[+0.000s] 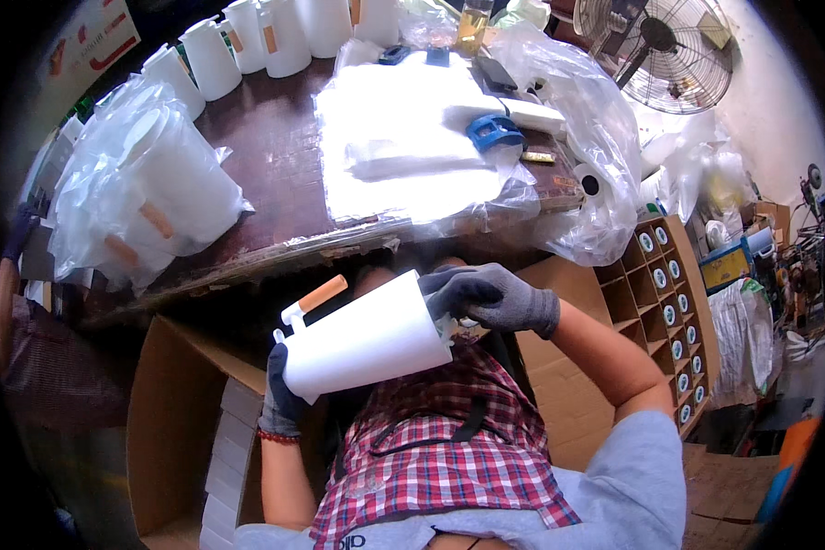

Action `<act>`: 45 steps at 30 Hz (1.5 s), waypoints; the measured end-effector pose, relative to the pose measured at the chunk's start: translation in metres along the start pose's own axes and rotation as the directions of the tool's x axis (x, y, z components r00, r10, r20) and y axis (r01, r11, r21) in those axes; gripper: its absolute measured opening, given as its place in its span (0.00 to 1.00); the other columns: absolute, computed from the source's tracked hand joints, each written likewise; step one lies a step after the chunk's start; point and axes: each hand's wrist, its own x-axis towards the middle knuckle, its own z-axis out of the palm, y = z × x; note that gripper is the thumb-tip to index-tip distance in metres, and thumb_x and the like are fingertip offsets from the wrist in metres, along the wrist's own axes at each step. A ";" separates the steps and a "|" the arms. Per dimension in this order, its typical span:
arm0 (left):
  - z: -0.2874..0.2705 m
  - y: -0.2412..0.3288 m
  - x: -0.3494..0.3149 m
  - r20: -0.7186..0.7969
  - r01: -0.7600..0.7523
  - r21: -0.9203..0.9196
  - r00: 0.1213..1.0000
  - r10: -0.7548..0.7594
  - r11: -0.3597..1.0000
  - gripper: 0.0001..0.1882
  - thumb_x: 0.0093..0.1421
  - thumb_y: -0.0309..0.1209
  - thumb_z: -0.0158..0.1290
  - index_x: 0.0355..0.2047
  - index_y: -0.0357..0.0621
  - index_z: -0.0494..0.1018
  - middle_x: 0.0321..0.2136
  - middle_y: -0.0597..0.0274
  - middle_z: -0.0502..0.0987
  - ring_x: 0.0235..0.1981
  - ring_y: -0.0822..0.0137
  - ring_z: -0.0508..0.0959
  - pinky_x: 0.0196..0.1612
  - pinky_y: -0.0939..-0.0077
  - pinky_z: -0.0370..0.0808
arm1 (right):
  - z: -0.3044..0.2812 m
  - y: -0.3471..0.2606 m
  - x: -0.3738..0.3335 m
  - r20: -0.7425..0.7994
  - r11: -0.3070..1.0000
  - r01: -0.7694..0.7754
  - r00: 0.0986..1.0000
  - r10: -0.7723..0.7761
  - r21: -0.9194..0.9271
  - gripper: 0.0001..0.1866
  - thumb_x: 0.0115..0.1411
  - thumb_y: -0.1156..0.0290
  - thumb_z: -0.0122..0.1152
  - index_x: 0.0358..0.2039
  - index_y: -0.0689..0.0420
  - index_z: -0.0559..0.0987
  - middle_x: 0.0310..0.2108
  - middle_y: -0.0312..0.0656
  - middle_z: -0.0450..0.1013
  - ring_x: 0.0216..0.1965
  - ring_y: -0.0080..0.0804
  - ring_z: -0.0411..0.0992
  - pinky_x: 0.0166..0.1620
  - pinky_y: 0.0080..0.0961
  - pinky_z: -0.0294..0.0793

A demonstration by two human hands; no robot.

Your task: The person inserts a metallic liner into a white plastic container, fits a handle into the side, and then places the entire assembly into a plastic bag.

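Red-and-white plaid cloth of an apron [449, 449] covers the lap, and just beyond it a white jug with a tan handle grip [367, 335] lies tilted in the air between two grey-gloved hands. Left hand [286, 392] cups its narrower, handle end from beneath, a red beaded bracelet [280, 438] at the wrist. Right hand [490, 298] is bent at the wider end, fingers curled close to the rim; whether they pinch the pale pieces showing there, I cannot tell.

The step in hand looks like work on that wide end. The next move seems to call for a firm hold from the left hand and careful alignment by the right, so that the pale pieces do not catch on the edge.

Beside the lap on the left stands a cardboard carton [160, 431] containing white boxes [222, 472]; to the right, a divided carton [646, 316] holds round-ended pieces. Ahead, the dark wooden table [270, 156] bears jugs in clear plastic bags [160, 179], a stack of plastic sheeting [385, 151] and a blue tape dispenser [495, 134]. More white jugs [213, 62] line the far side, and a wire-caged fan [660, 41] stands beyond.
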 end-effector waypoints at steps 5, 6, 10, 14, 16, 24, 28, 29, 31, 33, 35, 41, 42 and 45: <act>0.000 -0.004 0.007 0.014 -0.069 0.110 0.998 0.068 0.992 0.37 0.59 0.58 0.50 0.59 0.44 0.63 0.50 0.54 0.73 0.49 0.58 0.74 0.50 0.60 0.74 | 0.004 0.013 -0.022 -0.396 0.974 -0.041 0.917 -0.052 -0.223 0.14 0.54 0.74 0.61 0.43 0.56 0.78 0.51 0.46 0.73 0.54 0.44 0.69 0.59 0.39 0.65; 0.002 -0.004 0.007 0.001 -0.052 0.080 0.999 0.052 0.995 0.37 0.59 0.58 0.50 0.59 0.44 0.63 0.50 0.54 0.73 0.49 0.58 0.74 0.50 0.60 0.74 | 0.005 0.019 -0.027 -0.469 0.932 -0.128 0.882 -0.049 -0.339 0.17 0.54 0.71 0.63 0.45 0.55 0.77 0.51 0.46 0.73 0.55 0.44 0.68 0.59 0.39 0.64; 0.006 -0.008 0.001 -0.072 -0.015 -0.017 0.997 0.014 1.000 0.37 0.60 0.58 0.50 0.58 0.43 0.63 0.50 0.54 0.73 0.49 0.58 0.74 0.49 0.60 0.75 | 0.014 0.030 -0.042 -0.533 0.919 -0.256 0.844 0.060 -0.301 0.22 0.54 0.63 0.66 0.48 0.54 0.75 0.52 0.44 0.72 0.54 0.45 0.68 0.58 0.38 0.63; 0.003 0.002 -0.010 0.039 -0.126 0.828 0.985 0.169 0.547 0.38 0.59 0.59 0.50 0.58 0.43 0.63 0.50 0.54 0.74 0.49 0.60 0.75 0.47 0.62 0.76 | 0.020 0.026 -0.039 -0.511 0.818 -0.364 0.854 0.102 -0.445 0.23 0.55 0.57 0.64 0.49 0.53 0.76 0.51 0.43 0.72 0.51 0.45 0.69 0.57 0.37 0.64; 0.004 0.007 -0.015 0.010 -0.100 0.874 0.982 0.188 0.476 0.39 0.58 0.60 0.51 0.58 0.43 0.63 0.49 0.54 0.74 0.49 0.60 0.75 0.46 0.63 0.76 | 0.020 0.020 -0.032 -0.502 0.781 -0.381 0.859 0.101 -0.496 0.23 0.55 0.56 0.64 0.49 0.53 0.76 0.50 0.43 0.72 0.51 0.45 0.69 0.57 0.37 0.63; 0.013 -0.002 -0.016 -0.222 0.002 0.123 0.975 0.026 0.992 0.45 0.53 0.63 0.55 0.60 0.43 0.60 0.50 0.53 0.72 0.49 0.59 0.74 0.48 0.62 0.76 | 0.039 0.028 -0.022 -0.376 0.811 -0.188 0.925 -0.043 -0.554 0.20 0.60 0.58 0.57 0.48 0.56 0.76 0.49 0.48 0.73 0.54 0.47 0.68 0.62 0.45 0.58; 0.020 0.009 -0.014 -0.121 0.025 0.240 0.993 0.005 0.971 0.47 0.51 0.61 0.57 0.61 0.43 0.59 0.50 0.51 0.71 0.50 0.57 0.74 0.49 0.61 0.76 | 0.026 0.021 -0.046 -0.516 0.972 -0.125 0.830 0.212 0.199 0.14 0.61 0.71 0.57 0.47 0.62 0.76 0.50 0.49 0.73 0.55 0.42 0.70 0.59 0.37 0.66; 0.010 0.007 -0.011 -0.100 0.002 0.263 0.995 0.025 0.965 0.47 0.52 0.61 0.57 0.61 0.42 0.59 0.50 0.51 0.72 0.49 0.56 0.74 0.49 0.61 0.76 | 0.022 0.032 -0.055 -0.590 0.997 -0.069 0.804 0.067 0.019 0.14 0.60 0.75 0.57 0.47 0.63 0.76 0.51 0.50 0.72 0.55 0.39 0.70 0.59 0.32 0.67; -0.002 0.002 -0.008 -0.093 -0.023 0.280 0.994 0.051 0.960 0.46 0.52 0.61 0.57 0.61 0.41 0.59 0.50 0.51 0.72 0.49 0.56 0.75 0.49 0.61 0.76 | 0.025 0.036 -0.066 -0.697 0.981 -0.159 0.691 0.191 0.111 0.21 0.62 0.75 0.58 0.55 0.64 0.71 0.56 0.48 0.69 0.58 0.36 0.66 0.62 0.30 0.63; 0.008 0.002 -0.008 -0.147 -0.003 0.249 0.988 0.040 0.969 0.46 0.53 0.60 0.56 0.61 0.40 0.59 0.49 0.52 0.72 0.48 0.56 0.75 0.48 0.61 0.76 | 0.031 0.044 -0.077 -0.711 0.946 -0.207 0.624 0.324 0.249 0.25 0.62 0.75 0.59 0.60 0.63 0.67 0.60 0.46 0.66 0.61 0.34 0.64 0.63 0.29 0.61; 0.016 0.003 -0.008 -0.177 0.015 0.222 0.984 0.025 0.975 0.45 0.53 0.60 0.56 0.61 0.39 0.59 0.49 0.52 0.72 0.48 0.56 0.75 0.48 0.61 0.76 | 0.040 0.062 -0.089 -0.656 0.890 -0.233 0.608 0.448 0.392 0.29 0.62 0.73 0.60 0.62 0.62 0.65 0.61 0.45 0.65 0.62 0.33 0.62 0.64 0.28 0.60; 0.017 0.010 -0.009 -0.163 0.053 0.230 0.986 -0.015 0.972 0.44 0.55 0.59 0.55 0.61 0.39 0.60 0.49 0.51 0.72 0.48 0.57 0.75 0.49 0.62 0.75 | 0.049 0.048 -0.078 -0.374 0.852 -0.400 0.773 0.512 0.338 0.33 0.59 0.62 0.66 0.60 0.62 0.67 0.52 0.48 0.72 0.52 0.34 0.71 0.55 0.29 0.70; 0.018 0.012 -0.010 -0.152 0.059 0.238 0.988 -0.023 0.970 0.44 0.54 0.59 0.55 0.61 0.39 0.60 0.50 0.51 0.72 0.48 0.57 0.75 0.49 0.62 0.75 | 0.049 0.047 -0.075 -0.361 0.856 -0.377 0.789 0.497 0.355 0.32 0.58 0.63 0.66 0.60 0.61 0.68 0.51 0.48 0.72 0.51 0.34 0.72 0.55 0.29 0.70; 0.017 0.010 -0.010 -0.129 0.061 0.196 0.991 -0.036 0.979 0.44 0.54 0.60 0.55 0.60 0.40 0.61 0.51 0.51 0.72 0.49 0.57 0.75 0.50 0.60 0.75 | 0.051 0.051 -0.067 -0.223 0.898 -0.277 0.905 0.364 0.342 0.34 0.56 0.65 0.67 0.62 0.59 0.66 0.57 0.48 0.66 0.58 0.37 0.66 0.58 0.30 0.68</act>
